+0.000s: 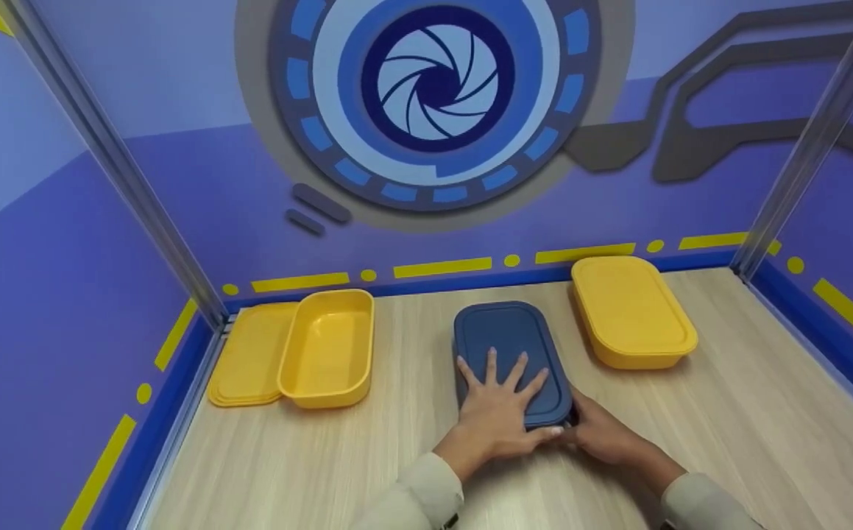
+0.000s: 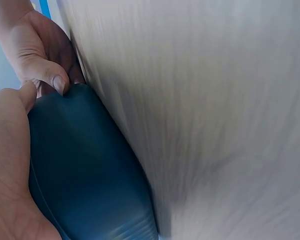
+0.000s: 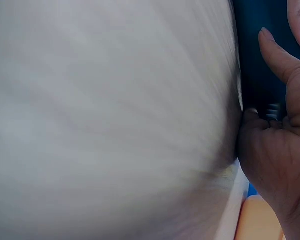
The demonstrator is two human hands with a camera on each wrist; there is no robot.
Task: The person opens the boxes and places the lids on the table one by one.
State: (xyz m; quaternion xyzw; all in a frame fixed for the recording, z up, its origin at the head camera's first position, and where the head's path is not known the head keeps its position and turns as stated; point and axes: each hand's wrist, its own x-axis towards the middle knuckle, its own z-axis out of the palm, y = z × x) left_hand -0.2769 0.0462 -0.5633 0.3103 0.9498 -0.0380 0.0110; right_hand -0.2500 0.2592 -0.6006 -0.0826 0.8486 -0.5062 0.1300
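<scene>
In the head view a dark blue lidded food container (image 1: 511, 331) lies on the table, its long side pointing away from me. My left hand (image 1: 496, 412) rests on its lid, fingers spread and straight, the thumb reaching along the near edge. At the near right corner my right hand (image 1: 603, 430) holds the container. The right wrist view shows that right hand's thumb (image 3: 280, 57) laid on the blue wall, while the other fingers bend round the corner, partly hidden. In the left wrist view the container's end wall (image 2: 85, 165) shows below both hands.
On the left stands an open yellow container (image 1: 330, 346), partly over a yellow lid (image 1: 249, 357) lying flat. A yellow container with its lid on (image 1: 636, 313) stands at the back right. Purple panels (image 1: 176, 199) enclose the wooden table (image 1: 411, 383) behind and on both sides.
</scene>
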